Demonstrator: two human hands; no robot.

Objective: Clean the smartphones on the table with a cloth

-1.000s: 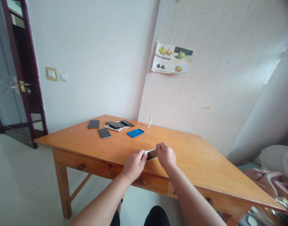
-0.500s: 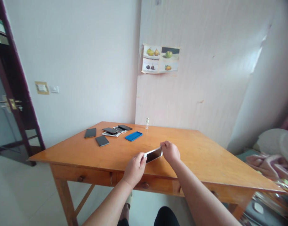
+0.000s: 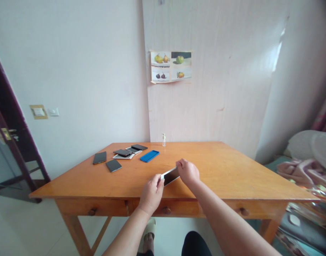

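Observation:
A white-edged phone [image 3: 171, 176] with a dark screen is held tilted over the front part of the wooden table [image 3: 218, 170]. My left hand [image 3: 152, 192] is closed on its left end, thumb on the front. Its right end is gripped by my right hand [image 3: 188, 172], whose fingers curl round the edge. Beyond my hands lies a blue phone case [image 3: 149, 156], its hollow side up. Left of the case are several phones: a loose pile with a dark phone [image 3: 122, 152] on top, a black phone [image 3: 99, 157] and a grey-black phone [image 3: 113, 165].
A small clear pump bottle [image 3: 163, 140] stands near the table's back edge, close to the wall. Drawers with round knobs [image 3: 166, 210] run along the table's front. On the right are a pink cloth [image 3: 298, 172] and piled items. A door [image 3: 8, 142] is at far left.
The camera view has shifted, so the table and wall appear slightly displaced. Both hands keep their grip on the phone, which is angled a little more edge-on.

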